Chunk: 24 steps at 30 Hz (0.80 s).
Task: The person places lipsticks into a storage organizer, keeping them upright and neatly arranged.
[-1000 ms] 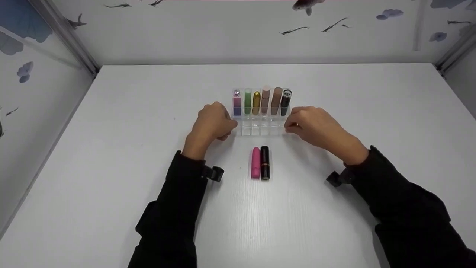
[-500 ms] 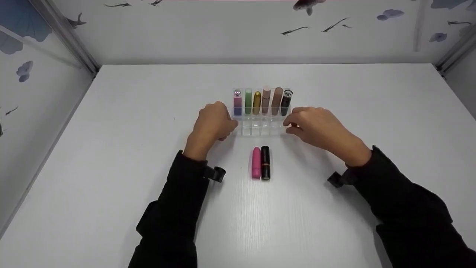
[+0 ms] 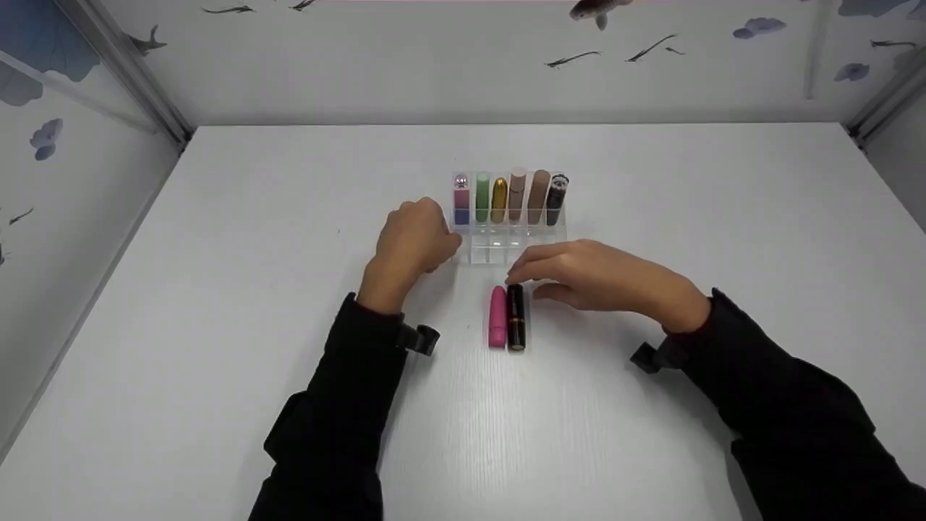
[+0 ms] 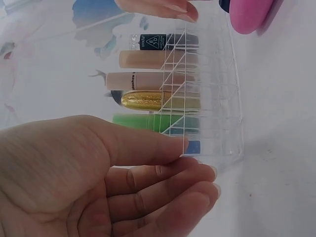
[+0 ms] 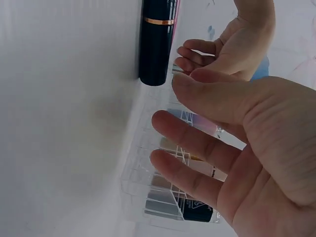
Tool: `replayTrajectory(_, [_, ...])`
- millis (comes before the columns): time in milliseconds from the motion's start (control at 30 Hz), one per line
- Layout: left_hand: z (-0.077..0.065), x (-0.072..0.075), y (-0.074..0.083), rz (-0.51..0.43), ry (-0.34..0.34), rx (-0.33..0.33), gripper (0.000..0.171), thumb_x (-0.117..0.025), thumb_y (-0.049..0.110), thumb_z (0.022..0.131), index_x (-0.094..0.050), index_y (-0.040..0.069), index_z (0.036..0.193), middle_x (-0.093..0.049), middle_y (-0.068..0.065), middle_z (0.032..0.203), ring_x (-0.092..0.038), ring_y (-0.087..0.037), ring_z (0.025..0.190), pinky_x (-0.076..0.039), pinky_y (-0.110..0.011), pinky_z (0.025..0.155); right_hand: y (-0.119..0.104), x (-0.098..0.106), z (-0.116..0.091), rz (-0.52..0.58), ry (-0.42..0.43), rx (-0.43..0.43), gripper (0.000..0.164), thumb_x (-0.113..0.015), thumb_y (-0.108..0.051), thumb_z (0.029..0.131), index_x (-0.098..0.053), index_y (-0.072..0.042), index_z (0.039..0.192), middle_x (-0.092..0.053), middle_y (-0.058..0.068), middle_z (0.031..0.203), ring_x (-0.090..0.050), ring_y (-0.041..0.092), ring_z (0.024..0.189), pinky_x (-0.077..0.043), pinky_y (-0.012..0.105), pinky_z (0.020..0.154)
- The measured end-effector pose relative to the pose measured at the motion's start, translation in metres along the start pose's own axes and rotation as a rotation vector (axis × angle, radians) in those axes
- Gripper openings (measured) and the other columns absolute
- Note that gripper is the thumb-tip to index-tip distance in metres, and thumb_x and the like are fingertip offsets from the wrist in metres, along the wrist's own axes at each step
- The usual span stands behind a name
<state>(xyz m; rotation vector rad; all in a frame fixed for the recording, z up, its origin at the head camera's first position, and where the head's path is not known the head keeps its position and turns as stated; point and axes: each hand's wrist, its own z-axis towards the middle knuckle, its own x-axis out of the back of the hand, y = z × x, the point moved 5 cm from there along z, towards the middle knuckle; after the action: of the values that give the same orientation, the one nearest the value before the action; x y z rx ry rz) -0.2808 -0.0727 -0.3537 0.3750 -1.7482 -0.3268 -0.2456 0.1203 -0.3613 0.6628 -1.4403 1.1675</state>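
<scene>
A clear plastic lipstick holder (image 3: 517,250) stands on the table, with several lipsticks upright in its back row. My left hand (image 3: 414,239) pinches the holder's left end between thumb and fingers, best seen in the left wrist view. Before the holder, a pink lipstick (image 3: 498,317) and a black lipstick (image 3: 516,322) with a gold band lie side by side. My right hand (image 3: 597,278) hovers by the far end of the black lipstick. Its fingers (image 5: 185,133) are spread and relaxed, with nothing held. Part of the holder's right front is hidden behind that hand in the head view.
In the holder's back row stand a pink-and-blue tube (image 3: 461,199), a green tube (image 3: 482,197), a gold lipstick (image 3: 499,199) and others. The white table (image 3: 289,181) meets patterned white panels (image 3: 434,65) at the back and left.
My right hand has left the holder's right end and come toward me and leftward, beside the black lipstick, its fingers opening. My left hand and the holder have stayed in place.
</scene>
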Motion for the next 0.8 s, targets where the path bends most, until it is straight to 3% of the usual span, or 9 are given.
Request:
replayTrajectory(167, [0.0001,-0.0008,-0.0013,-0.015,-0.015,0.017,0.034,-0.058,0.019,0.085,-0.052,0.012,0.053,-0.051,0.000,0.049,-0.046,-0.012,0.043,-0.033,-0.022,0.039,0.0001,-0.0094,0.0013,0.014,-0.048,0.019,0.033,-0.066,-0.002,0.084,-0.068,-0.015,0.115,-0.065,-0.004,0.117,-0.061,0.011,0.110,-0.051,0.030,0.089])
replayTrajectory(500, [0.0008,-0.0014,-0.0017,-0.026,-0.033,0.039,0.031,-0.057,0.018,0.085,-0.053,0.011,0.055,-0.050,-0.001,0.050,-0.047,-0.012,0.044,-0.035,-0.022,0.039,0.0041,-0.0093,0.0022,0.045,-0.052,0.014,0.027,-0.068,-0.001,0.083,-0.071,-0.016,0.106,-0.069,-0.006,0.102,-0.063,0.006,0.097,-0.052,0.029,0.086])
replayTrajectory(800, [-0.0002,-0.0011,-0.0029,-0.045,-0.024,0.017,0.035,-0.058,0.019,0.085,-0.052,0.011,0.052,-0.051,-0.001,0.048,-0.046,-0.011,0.042,-0.033,-0.021,0.038,0.0052,-0.0086,0.0001,0.046,-0.076,0.002,0.026,-0.070,0.000,0.081,-0.071,-0.017,0.100,-0.070,-0.007,0.096,-0.064,0.006,0.092,-0.052,0.028,0.083])
